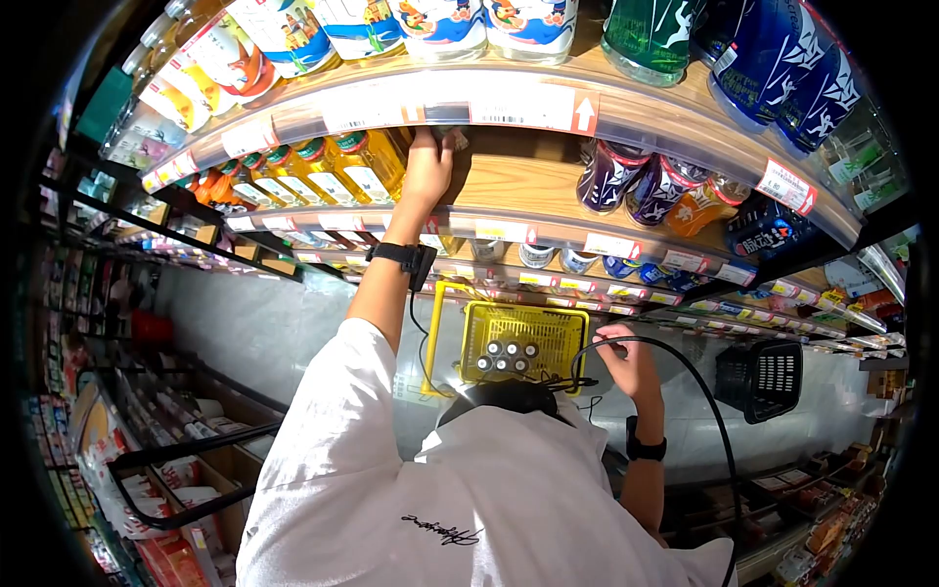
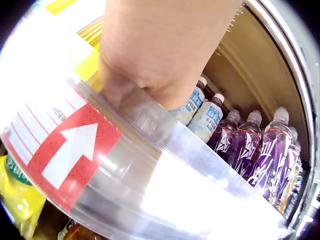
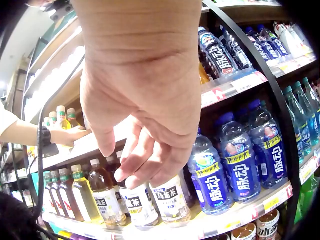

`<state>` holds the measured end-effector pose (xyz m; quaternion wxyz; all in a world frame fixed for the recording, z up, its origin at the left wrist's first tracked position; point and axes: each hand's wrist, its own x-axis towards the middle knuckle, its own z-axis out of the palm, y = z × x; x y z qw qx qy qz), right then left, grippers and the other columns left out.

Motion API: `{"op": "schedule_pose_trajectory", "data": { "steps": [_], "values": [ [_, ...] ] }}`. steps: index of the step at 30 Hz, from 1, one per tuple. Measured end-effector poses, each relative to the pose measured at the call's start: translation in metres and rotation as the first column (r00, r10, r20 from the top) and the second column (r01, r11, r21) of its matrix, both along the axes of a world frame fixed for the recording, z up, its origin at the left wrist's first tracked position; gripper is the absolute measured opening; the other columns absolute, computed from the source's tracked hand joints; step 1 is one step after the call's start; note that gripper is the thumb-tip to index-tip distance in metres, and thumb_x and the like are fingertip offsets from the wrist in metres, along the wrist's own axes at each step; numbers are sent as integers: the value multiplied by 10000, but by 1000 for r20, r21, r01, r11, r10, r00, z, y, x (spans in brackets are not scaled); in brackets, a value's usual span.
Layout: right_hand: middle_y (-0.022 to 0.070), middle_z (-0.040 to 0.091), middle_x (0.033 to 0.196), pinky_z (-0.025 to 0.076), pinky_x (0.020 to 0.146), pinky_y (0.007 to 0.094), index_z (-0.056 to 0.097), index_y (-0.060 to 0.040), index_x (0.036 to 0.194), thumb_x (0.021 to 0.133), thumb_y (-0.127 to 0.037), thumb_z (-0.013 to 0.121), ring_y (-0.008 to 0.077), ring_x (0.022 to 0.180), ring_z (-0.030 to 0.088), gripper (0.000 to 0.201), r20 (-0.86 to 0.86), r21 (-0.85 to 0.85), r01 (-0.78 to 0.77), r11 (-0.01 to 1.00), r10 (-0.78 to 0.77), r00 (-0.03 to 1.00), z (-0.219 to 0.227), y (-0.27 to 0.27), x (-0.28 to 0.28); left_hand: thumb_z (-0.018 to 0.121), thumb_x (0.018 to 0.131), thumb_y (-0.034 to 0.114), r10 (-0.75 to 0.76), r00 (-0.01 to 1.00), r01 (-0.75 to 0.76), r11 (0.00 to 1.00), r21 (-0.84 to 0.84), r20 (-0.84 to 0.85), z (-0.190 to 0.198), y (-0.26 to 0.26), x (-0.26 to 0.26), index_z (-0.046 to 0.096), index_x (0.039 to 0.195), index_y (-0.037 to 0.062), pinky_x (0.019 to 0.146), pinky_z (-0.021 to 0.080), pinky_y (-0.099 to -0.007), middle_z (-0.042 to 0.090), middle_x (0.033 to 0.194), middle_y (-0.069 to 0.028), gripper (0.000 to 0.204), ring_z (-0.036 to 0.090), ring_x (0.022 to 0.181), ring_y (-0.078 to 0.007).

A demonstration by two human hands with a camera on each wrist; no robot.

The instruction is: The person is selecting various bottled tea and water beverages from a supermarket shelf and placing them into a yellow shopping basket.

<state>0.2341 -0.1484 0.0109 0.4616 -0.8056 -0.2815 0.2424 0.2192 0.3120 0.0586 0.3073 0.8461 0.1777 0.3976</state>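
The left hand reaches into a shelf bay beside yellow bottles, its fingertips partly under the upper shelf's edge. In the left wrist view, the same hand is behind a clear shelf lip, close to bottles with blue-and-white labels; whether it grips anything is hidden. The right hand hangs low beside a yellow basket with several white-capped items inside. Its fingers are loosely bent and hold nothing; the right wrist view shows this hand before shelved bottles.
Purple bottles stand right of the left hand on the same shelf. Large labelled bottles line the shelf above. A black basket is on the floor at the right. A black cable arcs past the right arm.
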Motion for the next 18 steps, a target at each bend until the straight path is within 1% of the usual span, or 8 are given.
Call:
{"op": "schedule_pose_trajectory", "data": {
  "steps": [2, 8, 10, 11, 13, 17, 18],
  "values": [
    [97, 709, 1033, 541, 841, 308, 692, 7, 1105, 954, -148, 731, 173, 931, 682, 220, 1, 7, -4, 1000, 4, 1000, -1, 0, -1, 607, 1018, 152, 2, 1000, -2, 1000, -5, 18, 1, -2, 1, 519, 1223, -68, 868, 508, -530, 661, 1082, -352, 313, 587, 1061, -562],
    [99, 713, 1017, 539, 826, 306, 696, 6, 1107, 949, -131, 730, 165, 919, 683, 211, -14, 21, -18, 1000, 19, 1000, -7, -2, -4, 584, 1031, 170, -5, 999, 5, 1000, -21, -35, 7, -4, 0, 467, 1260, -82, 878, 500, -531, 630, 1105, -383, 360, 569, 1071, -580],
    [97, 715, 1011, 537, 821, 303, 697, 6, 1106, 949, -127, 728, 162, 914, 684, 208, -24, 35, -19, 999, 20, 1000, -7, -2, -5, 579, 1034, 178, -45, 997, 41, 996, -73, -59, 8, -4, -1, 439, 1273, -90, 886, 491, -532, 608, 1106, -403, 385, 550, 1076, -595],
    [90, 717, 999, 536, 817, 300, 697, 6, 1104, 948, -123, 728, 160, 908, 686, 204, -26, 31, -18, 999, 19, 999, -7, -2, -6, 579, 1034, 178, -46, 997, 42, 996, -72, -58, 7, -3, 0, 439, 1273, -90, 886, 491, -532, 608, 1106, -403, 385, 550, 1076, -595],
    [84, 720, 987, 534, 814, 297, 698, 5, 1102, 947, -119, 727, 158, 903, 688, 201, -29, 26, -17, 1000, 18, 999, -9, -3, -8, 571, 1038, 180, -57, 998, 57, 998, -32, 1, 6, -2, 3, 416, 1288, -90, 893, 484, -533, 595, 1111, -414, 399, 539, 1079, -603],
    [75, 726, 960, 530, 794, 291, 696, 19, 1097, 945, -106, 721, 149, 887, 689, 198, -30, 11, -14, 1000, 14, 999, -15, -7, -13, 563, 1041, 178, -93, 995, 94, 995, -41, 25, 3, 1, 4, 398, 1304, -89, 899, 484, -530, 589, 1137, -416, 410, 534, 1090, -603],
    [74, 728, 956, 528, 785, 289, 695, 24, 1096, 945, -102, 718, 144, 884, 689, 198, -43, -3, -18, 1000, 18, 999, -14, -7, -15, 560, 1042, 178, -86, 996, 87, 996, -16, 36, 2, 2, 5, 391, 1310, -88, 900, 483, -532, 591, 1137, -415, 413, 533, 1089, -605]
  ]
}}
